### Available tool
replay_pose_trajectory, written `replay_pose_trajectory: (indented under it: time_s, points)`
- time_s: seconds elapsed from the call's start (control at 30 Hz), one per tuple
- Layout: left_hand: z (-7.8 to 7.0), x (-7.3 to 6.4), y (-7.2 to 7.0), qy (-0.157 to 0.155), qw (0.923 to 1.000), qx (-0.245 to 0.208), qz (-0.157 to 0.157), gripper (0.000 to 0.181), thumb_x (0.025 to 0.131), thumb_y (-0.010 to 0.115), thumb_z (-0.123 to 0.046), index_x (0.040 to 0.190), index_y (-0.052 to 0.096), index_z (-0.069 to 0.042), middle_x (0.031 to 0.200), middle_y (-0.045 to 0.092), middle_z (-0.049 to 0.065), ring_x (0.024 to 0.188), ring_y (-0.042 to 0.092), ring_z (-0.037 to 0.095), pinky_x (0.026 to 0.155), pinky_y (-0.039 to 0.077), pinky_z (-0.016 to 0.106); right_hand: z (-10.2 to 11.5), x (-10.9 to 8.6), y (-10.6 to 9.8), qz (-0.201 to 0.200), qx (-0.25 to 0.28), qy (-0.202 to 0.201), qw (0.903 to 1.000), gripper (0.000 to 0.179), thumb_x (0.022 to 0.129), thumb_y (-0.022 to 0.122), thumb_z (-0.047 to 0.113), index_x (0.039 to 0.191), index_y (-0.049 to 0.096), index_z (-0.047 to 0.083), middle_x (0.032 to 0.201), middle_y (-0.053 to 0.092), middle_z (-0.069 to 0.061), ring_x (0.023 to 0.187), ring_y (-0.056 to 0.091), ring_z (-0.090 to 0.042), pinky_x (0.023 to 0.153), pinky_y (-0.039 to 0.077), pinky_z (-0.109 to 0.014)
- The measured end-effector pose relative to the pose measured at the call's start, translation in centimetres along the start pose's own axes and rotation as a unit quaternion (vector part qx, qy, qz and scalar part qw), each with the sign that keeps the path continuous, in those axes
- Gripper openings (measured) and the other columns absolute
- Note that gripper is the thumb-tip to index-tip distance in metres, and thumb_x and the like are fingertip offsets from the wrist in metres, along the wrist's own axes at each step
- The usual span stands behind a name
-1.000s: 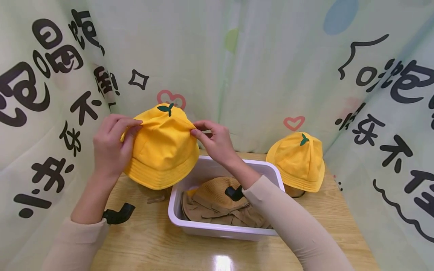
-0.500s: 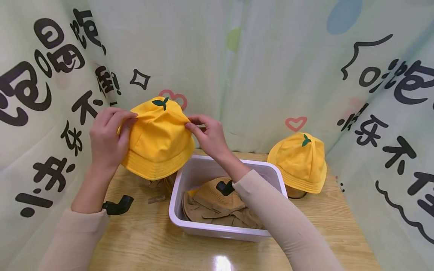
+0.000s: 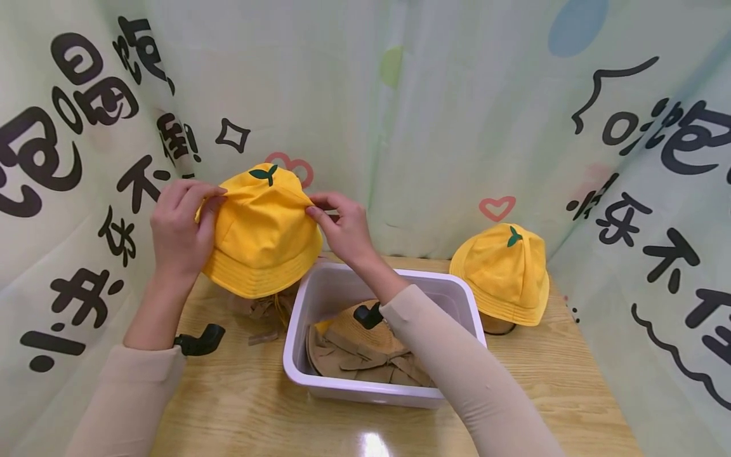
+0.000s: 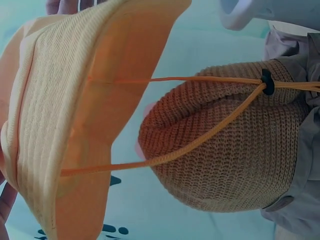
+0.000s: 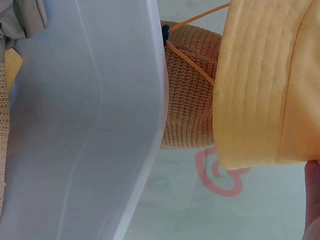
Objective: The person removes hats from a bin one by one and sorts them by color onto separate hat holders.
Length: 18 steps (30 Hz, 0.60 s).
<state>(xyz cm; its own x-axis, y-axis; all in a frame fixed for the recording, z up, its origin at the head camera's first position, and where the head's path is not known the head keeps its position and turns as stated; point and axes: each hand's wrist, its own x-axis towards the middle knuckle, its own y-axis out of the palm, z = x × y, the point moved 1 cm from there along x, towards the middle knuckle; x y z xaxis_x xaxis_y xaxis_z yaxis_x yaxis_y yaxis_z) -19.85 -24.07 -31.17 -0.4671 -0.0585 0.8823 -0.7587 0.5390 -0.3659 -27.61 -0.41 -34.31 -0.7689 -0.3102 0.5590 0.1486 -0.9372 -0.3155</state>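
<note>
Both hands hold up a yellow bucket hat (image 3: 263, 235) with a green sprout on its crown. My left hand (image 3: 184, 228) pinches its left side, and my right hand (image 3: 346, 228) pinches the right side between thumb and fingers. The brim faces down. From inside it hangs an orange cord (image 4: 215, 131) with a dark toggle (image 4: 268, 82). Under the brim, a brown knitted hat (image 4: 225, 150) with a fabric brim shows in both wrist views; in the head view the yellow hat covers most of it.
A white plastic bin (image 3: 365, 398) stands beside the hands, holding a tan woven hat (image 3: 360, 336) with a fabric bow. Right of the bin, another yellow bucket hat (image 3: 505, 279) sits over something brown on the wooden table (image 3: 245, 406). Printed curtains (image 3: 434, 127) enclose the table.
Both hands have raised the yellow hat slightly and shifted it left. More of the brown hat and the cord now shows beneath the brim.
</note>
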Motion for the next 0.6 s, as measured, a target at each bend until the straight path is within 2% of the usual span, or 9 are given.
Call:
replay_pose_trajectory:
  time_s: [0.13,0.3,0.6]
  points:
    - [0.4,-0.2,0.4,-0.012,0.9999,-0.002,-0.003,0.010,0.093,0.070,-0.009,0.094,0.072,0.001,0.093,0.065,0.018,0.088,0.058,0.036,0.082,0.045,0.040,-0.4,0.0,0.2,-0.001,-0.002,0.001,1.0000,0.021,0.096,0.067,0.016,0.111,0.073,0.003,0.108,0.072,-0.009,0.097,0.067,-0.019,0.081,0.058,-0.025]
    - [1.1,-0.4,0.7,-0.013,0.9999,0.001,0.007,0.010,0.094,0.069,-0.009,0.095,0.072,0.000,0.093,0.066,0.018,0.090,0.059,0.036,0.082,0.046,0.044,-0.7,0.0,0.4,-0.001,-0.007,0.004,1.0000,0.020,0.096,0.066,0.015,0.110,0.073,0.003,0.107,0.072,-0.009,0.096,0.067,-0.019,0.080,0.058,-0.025]
    - [1.5,-1.1,1.0,-0.029,0.9994,0.006,0.016,0.007,0.093,0.070,-0.007,0.094,0.071,0.000,0.093,0.066,0.018,0.090,0.058,0.037,0.082,0.045,0.048,-1.4,-0.2,0.9,0.011,-0.014,0.034,0.9993,0.021,0.097,0.066,0.017,0.113,0.072,0.004,0.108,0.072,-0.007,0.097,0.066,-0.017,0.082,0.058,-0.024]
